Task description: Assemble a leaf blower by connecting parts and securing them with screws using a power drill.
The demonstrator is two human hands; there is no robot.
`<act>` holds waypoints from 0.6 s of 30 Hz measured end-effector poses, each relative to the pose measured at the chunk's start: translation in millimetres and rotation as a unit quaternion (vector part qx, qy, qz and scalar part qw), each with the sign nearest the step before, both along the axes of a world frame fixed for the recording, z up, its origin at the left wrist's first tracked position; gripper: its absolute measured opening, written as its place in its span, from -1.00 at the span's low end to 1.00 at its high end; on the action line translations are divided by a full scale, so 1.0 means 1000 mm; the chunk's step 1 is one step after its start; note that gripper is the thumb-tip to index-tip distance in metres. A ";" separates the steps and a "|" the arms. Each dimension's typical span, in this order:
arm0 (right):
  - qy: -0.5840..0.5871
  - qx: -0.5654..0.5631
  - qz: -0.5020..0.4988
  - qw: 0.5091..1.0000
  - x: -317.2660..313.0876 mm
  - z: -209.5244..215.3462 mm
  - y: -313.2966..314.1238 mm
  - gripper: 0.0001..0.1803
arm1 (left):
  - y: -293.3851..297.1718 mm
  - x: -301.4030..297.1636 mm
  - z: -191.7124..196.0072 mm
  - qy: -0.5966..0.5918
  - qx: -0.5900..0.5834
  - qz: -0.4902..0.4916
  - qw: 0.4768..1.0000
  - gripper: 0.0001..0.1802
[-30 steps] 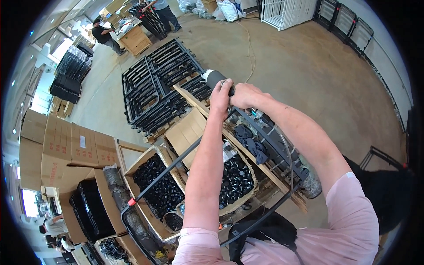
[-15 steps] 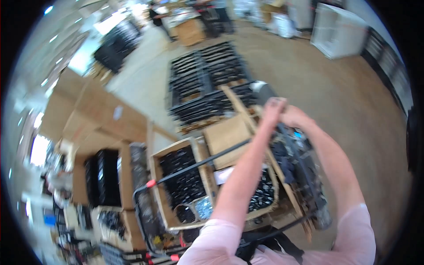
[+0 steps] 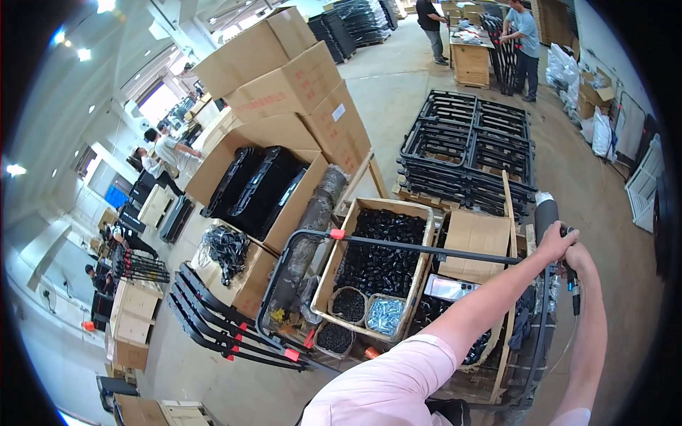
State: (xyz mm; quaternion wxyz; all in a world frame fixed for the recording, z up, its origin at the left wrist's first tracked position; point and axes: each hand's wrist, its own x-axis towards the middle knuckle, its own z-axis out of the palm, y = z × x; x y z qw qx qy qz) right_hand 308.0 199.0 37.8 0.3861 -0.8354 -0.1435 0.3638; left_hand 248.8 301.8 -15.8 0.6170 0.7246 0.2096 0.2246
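Both my arms stretch to the right, and my hands meet near the far right corner of a black tubular frame with red pieces on it. My left hand has its fingers closed there; what they grip is hidden. My right hand is closed right beside it, around an upright black power screwdriver with a blue part, whose lower end shows under the fingers. A grey wrapped roll lies just beyond my hands. The frame rests across a bench, over a tray of black parts.
Small tubs hold black pieces and silver screws. A phone lies by a cardboard piece. Stacked black frames stand beyond; tall cartons and more bent frames are at left. Several people work farther off.
The view has swung left and sharpened, so the bench and my hands sit farther right and lower in it. The hands are still together at the frame's corner.
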 end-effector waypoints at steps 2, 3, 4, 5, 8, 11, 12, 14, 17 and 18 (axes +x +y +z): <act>0.016 0.006 -0.010 1.000 0.005 -0.004 -0.003 -0.88 | -0.002 -0.013 0.001 -0.007 0.011 0.040 0.999 -0.30; 0.002 -0.004 0.016 1.000 0.004 -0.008 -0.001 -0.88 | 0.000 -0.023 0.000 -0.008 0.023 0.079 0.997 -0.28; -0.014 -0.014 0.038 0.999 0.003 -0.006 0.001 -0.88 | 0.004 -0.036 -0.001 -0.015 -0.011 0.078 0.997 -0.30; -0.019 -0.012 0.044 0.999 0.002 -0.003 0.005 -0.88 | 0.010 -0.051 -0.003 -0.020 -0.009 0.084 0.996 -0.30; 0.004 0.066 -0.015 0.998 -0.005 0.008 -0.016 -0.79 | 0.019 -0.103 -0.011 -0.047 -0.153 0.007 0.987 -0.38; 0.010 0.130 -0.029 0.991 -0.097 0.061 0.000 -0.47 | 0.056 -0.174 -0.030 0.032 -0.178 0.006 0.984 -0.47; -0.014 0.115 0.001 0.993 -0.111 0.051 0.007 -0.31 | 0.071 -0.201 -0.042 0.028 -0.229 -0.013 0.973 -0.47; -0.068 0.065 0.029 0.995 -0.153 0.025 0.020 -0.10 | 0.084 -0.246 -0.054 0.021 -0.325 -0.046 0.944 -0.44; -0.176 0.011 0.131 0.976 -0.259 0.017 0.039 -0.09 | 0.097 -0.319 -0.045 0.082 -0.371 -0.063 0.923 -0.32; -0.259 0.049 0.187 0.946 -0.293 0.008 0.046 -0.13 | 0.107 -0.347 -0.045 0.081 -0.394 -0.076 0.912 -0.30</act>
